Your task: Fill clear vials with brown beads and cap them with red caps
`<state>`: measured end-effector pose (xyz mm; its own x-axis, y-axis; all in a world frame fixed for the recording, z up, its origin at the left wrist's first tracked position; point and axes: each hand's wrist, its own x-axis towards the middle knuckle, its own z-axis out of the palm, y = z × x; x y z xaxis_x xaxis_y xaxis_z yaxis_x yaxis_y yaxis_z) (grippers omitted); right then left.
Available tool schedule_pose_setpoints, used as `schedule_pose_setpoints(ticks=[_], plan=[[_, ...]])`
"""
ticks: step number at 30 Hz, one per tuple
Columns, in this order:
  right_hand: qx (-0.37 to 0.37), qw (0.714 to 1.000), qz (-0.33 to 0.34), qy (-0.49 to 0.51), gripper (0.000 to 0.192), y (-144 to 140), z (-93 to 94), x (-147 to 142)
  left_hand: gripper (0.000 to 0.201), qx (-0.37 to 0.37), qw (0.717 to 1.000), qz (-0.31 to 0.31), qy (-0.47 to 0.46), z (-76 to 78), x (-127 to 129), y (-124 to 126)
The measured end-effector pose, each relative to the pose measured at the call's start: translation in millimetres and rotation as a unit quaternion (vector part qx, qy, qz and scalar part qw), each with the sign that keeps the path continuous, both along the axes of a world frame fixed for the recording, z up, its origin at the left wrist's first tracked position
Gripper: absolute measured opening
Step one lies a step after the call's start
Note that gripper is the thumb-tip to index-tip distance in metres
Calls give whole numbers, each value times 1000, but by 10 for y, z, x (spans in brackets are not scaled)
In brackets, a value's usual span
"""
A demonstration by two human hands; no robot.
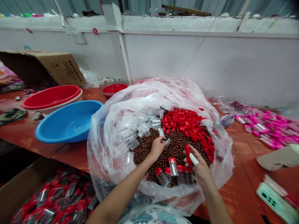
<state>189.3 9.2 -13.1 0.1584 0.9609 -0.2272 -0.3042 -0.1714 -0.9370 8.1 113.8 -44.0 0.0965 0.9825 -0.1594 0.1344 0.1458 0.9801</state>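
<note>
My left hand (158,148) reaches into the brown beads (147,143), its fingers closed on a small clear plastic bottle (167,142). My right hand (196,161) holds a red cap (187,153) between thumb and fingers; a white covering (193,159) wraps one digit. Beyond the left hand lies a heap of clear bottles (140,123), and beyond the right hand a heap of red caps (182,121). Several bottles with red caps (173,166) rest on the beads nearest me, some with dark contents.
A clear plastic bag (100,152) surrounds the beads. To the left stand a blue basin (67,124), a red basin (52,97) and a cardboard box (58,67). Below left, a carton holds many capped bottles (60,199). Pink-capped bottles (268,127) and a phone (275,200) lie right.
</note>
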Motion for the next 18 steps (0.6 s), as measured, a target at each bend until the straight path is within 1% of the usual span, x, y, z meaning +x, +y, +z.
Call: schedule_pose_setpoints(ticks=[3, 5, 9, 11, 14, 16, 18], plan=[[4, 999, -23, 39, 58, 7, 45, 11, 26, -2, 999, 15, -33, -16, 68, 11], [10, 998, -35, 52, 56, 27, 83, 25, 26, -3, 998, 16, -58, -7, 98, 17], [5, 995, -31, 95, 51, 63, 124, 29, 32, -11, 993, 3, -114, 57, 107, 2], [0, 994, -32, 101, 50, 74, 121, 14, 38, -14, 990, -2, -137, 112, 85, -32], [-6, 996, -26, 79, 48, 94, 120, -25, 46, -32, 981, -8, -191, 227, 22, -133], [-5, 998, -15, 59, 46, 115, 137, -60, 49, -49, 970, -24, -237, 321, -31, -230], [7, 999, -5, 38, 44, 144, 169, -103, 49, -60, 961, -47, -265, 417, -84, -339]])
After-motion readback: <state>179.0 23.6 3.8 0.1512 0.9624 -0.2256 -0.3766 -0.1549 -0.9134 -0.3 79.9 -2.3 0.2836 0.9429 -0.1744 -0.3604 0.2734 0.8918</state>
